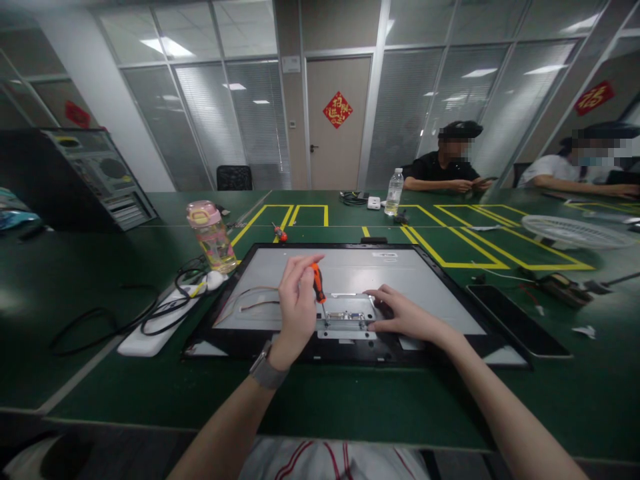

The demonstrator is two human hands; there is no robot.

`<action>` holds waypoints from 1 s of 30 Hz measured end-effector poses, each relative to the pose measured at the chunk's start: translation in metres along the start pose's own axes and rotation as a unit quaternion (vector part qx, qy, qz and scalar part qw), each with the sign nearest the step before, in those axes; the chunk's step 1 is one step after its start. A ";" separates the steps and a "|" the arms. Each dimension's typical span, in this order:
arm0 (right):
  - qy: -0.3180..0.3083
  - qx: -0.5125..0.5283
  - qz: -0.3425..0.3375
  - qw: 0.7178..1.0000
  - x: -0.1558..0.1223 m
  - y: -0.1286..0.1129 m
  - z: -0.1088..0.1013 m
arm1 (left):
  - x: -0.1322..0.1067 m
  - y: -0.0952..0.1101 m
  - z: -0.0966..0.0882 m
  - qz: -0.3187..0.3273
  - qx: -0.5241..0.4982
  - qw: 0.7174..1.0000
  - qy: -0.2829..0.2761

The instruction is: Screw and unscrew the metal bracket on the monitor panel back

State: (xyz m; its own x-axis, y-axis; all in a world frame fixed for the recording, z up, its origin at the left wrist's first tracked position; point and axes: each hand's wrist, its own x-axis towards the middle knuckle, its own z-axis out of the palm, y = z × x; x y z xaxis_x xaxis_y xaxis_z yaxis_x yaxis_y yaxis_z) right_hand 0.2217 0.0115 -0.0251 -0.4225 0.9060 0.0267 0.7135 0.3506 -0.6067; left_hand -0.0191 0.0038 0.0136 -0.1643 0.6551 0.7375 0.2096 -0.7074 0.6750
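A flat display panel [425, 287] with a grey metal back and black frame lies on the green table before me. Near its front edge sits a metal bracket [350, 305] with connector ports. My left hand [299, 293] is closed on an orange and black screwdriver [318, 283], which stands nearly upright with its tip down at the bracket's left side. At the bracket's right end, my right hand [400, 313] has its thumb and fingers apart, touching the metal. Thin loose wires [257, 303] lie on the panel left of my left hand.
Left of the panel are a white power strip [160, 327] with black cables and a pink-lidded bottle [213, 237]. A black slab [515, 320] lies at the right. Beyond stand a water bottle [394, 192] and a small red-handled tool [281, 233]. Two people sit across the table.
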 end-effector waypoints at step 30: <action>-0.002 -0.011 0.007 1.000 -0.001 -0.004 -0.001 | -0.001 0.000 0.000 -0.011 -0.005 1.000 0.006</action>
State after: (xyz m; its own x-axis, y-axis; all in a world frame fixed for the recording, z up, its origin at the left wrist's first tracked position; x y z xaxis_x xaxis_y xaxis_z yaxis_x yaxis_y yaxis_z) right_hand 0.2200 0.0099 -0.0216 -0.4148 0.9098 0.0161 0.7313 0.3438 -0.5891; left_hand -0.0190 0.0028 0.0127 -0.1802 0.6681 0.7220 0.1970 -0.6946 0.6919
